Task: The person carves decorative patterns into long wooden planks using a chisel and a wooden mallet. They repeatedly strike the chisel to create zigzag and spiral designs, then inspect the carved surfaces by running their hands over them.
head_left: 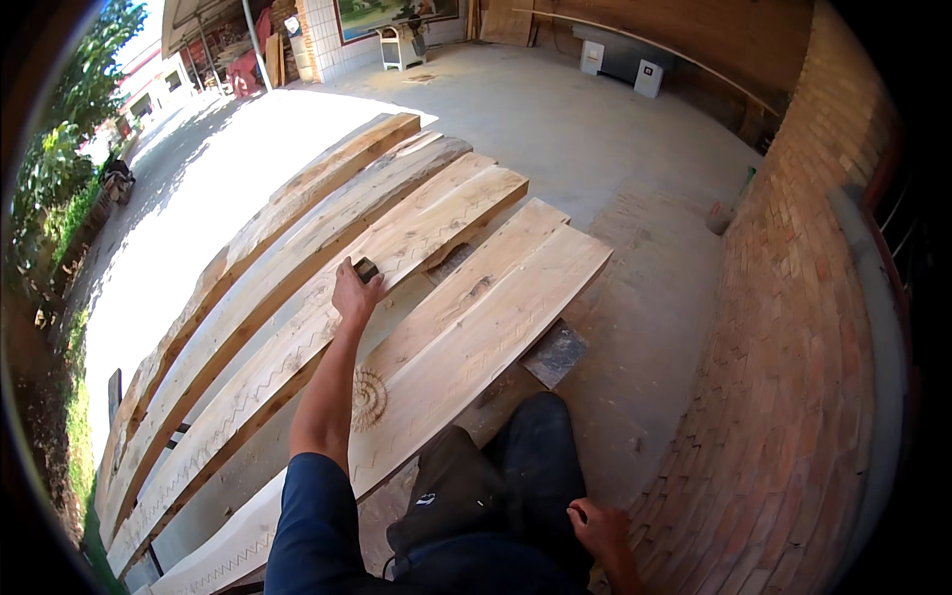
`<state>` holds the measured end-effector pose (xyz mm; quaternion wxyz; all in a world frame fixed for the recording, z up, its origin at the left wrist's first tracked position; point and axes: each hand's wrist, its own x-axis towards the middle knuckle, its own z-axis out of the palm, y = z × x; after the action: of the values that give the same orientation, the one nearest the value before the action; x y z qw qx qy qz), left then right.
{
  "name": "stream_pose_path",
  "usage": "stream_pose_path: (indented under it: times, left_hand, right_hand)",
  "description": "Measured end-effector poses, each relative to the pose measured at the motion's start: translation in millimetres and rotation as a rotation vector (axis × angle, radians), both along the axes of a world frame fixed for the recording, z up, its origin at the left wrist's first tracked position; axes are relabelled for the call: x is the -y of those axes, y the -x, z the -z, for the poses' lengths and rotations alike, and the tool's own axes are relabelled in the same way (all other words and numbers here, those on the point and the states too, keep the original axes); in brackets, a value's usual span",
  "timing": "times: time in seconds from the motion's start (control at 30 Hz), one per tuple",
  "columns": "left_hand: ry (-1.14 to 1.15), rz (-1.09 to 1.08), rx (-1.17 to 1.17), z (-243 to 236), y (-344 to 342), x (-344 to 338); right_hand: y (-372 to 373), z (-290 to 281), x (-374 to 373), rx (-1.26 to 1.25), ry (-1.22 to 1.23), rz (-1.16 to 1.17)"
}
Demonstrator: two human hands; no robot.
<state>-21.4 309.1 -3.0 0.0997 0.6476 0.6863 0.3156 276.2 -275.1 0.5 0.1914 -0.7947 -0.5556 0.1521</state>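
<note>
My left hand (352, 293) grips a small dark block (365, 269) on a pale middle plank (452, 206), which has zigzag markings along it. Several long wooden planks lie side by side with gaps between some. The nearer pale board (535, 290) bears a round, ringed pattern (368, 397) below my left hand. My right hand (600, 533) is low beside my dark-clad right leg, its fingers curled; whether anything is inside them I cannot make out.
A brick wall (754, 416) runs along the right. A dark square plate (555, 352) sits low under the planks' near edge. Pale boxes (647, 79) and a white stand (402, 50) are at the back. Concrete ground (654, 169) surrounds the planks, with greenery at left.
</note>
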Motion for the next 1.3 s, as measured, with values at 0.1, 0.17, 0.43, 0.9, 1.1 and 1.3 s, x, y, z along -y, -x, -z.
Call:
stream_pose_path:
  times: [0.1,0.17,0.43,0.9,1.1,1.3]
  left_hand:
    - [0.015,-0.002,-0.049,1,4,-9]
    - [-0.026,-0.023,-0.077,6,25,-16]
    - [-0.276,0.567,0.298,-44,-84,116]
    - [-0.609,1.161,0.165,-93,-184,338]
    - [-0.480,1.159,0.123,-105,-178,344]
    - [-0.231,0.898,-0.075,-53,-73,307]
  right_hand:
    - [4,2,-5,0.028,-0.050,-0.042]
    - [8,-1,-13,0.042,-0.036,-0.093]
    - [-13,-46,-59,-0.096,-0.390,0.115]
    - [2,-122,-115,-0.171,-0.507,0.257]
    - [-111,-180,-78,0.281,-0.594,0.444]
    - [-375,-360,7,1.218,-0.359,1.032]
